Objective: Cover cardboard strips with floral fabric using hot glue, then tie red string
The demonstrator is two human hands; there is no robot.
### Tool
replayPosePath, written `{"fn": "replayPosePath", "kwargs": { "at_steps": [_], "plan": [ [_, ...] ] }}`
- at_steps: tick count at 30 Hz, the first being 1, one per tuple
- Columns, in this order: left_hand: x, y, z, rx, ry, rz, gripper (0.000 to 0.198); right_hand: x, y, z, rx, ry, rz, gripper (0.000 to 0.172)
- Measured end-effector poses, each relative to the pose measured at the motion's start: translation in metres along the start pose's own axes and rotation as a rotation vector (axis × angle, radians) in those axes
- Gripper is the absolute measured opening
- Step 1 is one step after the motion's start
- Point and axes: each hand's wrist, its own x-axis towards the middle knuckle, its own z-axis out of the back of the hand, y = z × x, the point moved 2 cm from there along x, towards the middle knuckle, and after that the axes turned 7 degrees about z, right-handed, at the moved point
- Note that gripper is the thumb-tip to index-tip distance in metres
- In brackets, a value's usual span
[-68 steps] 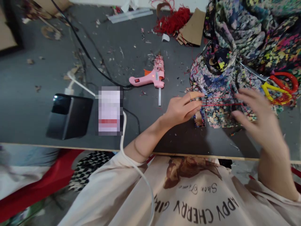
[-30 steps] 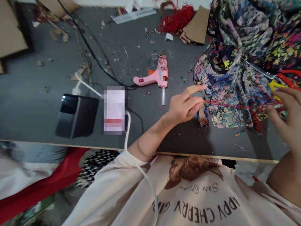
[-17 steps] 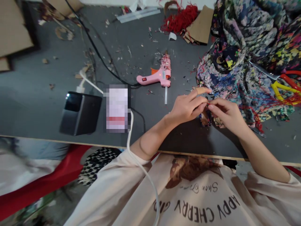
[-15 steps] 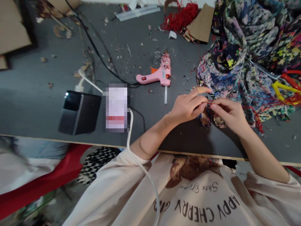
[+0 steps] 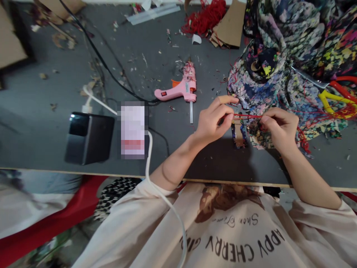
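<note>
Red string (image 5: 247,116) runs taut between my two hands. My left hand (image 5: 214,117) pinches one end between thumb and fingers, its index finger stretched out over the floral cloth. My right hand (image 5: 280,128) closes on the other end. Just below the string lies a small cardboard piece (image 5: 239,134) with floral fabric along its sides. The crumpled floral cloth (image 5: 251,82) spreads behind and beside my right hand. Scissors with red and yellow handles (image 5: 326,102) rest on that cloth, with loose red strands around them.
Left of my hands lie a pink glue gun (image 5: 178,91), a phone (image 5: 132,130) with a blurred screen, and a black power bank (image 5: 89,137). A white cable (image 5: 149,156) crosses the table edge by my left arm. Red string (image 5: 205,16) and cardboard pieces (image 5: 230,24) lie at the back.
My hands have moved apart, the left going left and the right going right, drawing the red string out between them. The whole view has shifted slightly.
</note>
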Motion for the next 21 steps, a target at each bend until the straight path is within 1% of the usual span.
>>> {"fn": "replayPosePath", "kwargs": {
  "at_steps": [1,3,6,9,11,12,14,16,18,21],
  "plan": [
    [0.0,0.0,0.001,-0.003,-0.013,-0.002,0.02,-0.001,-0.001,0.001,-0.001,-0.037,0.033,0.019],
    [0.0,0.0,0.002,-0.005,-0.04,-0.002,0.02,-0.002,-0.004,0.002,0.013,-0.152,0.097,0.02],
    [0.001,0.001,0.003,-0.018,-0.075,0.013,0.021,0.001,-0.008,0.008,0.068,-0.386,0.156,0.022],
    [0.001,0.003,0.004,-0.033,-0.1,0.038,0.023,0.01,-0.011,0.015,0.145,-0.603,0.23,0.03],
    [0.002,0.003,0.004,-0.04,-0.121,0.05,0.025,0.015,-0.013,0.02,0.176,-0.714,0.256,0.034],
    [0.002,0.004,0.004,-0.042,-0.133,0.054,0.026,0.016,-0.014,0.022,0.165,-0.739,0.25,0.035],
    [0.001,0.004,0.004,-0.041,-0.142,0.06,0.027,0.017,-0.015,0.024,0.112,-0.727,0.224,0.035],
    [0.0,0.004,0.003,-0.038,-0.134,0.074,0.029,0.016,-0.014,0.023,0.068,-0.668,0.194,0.034],
    [-0.001,0.007,0.002,-0.034,-0.142,0.101,0.032,0.014,-0.013,0.021,0.08,-0.616,0.165,0.035],
    [-0.001,0.016,0.001,-0.046,-0.202,0.181,0.035,0.011,-0.011,0.017,0.153,-0.487,0.095,0.036]
  ]
}}
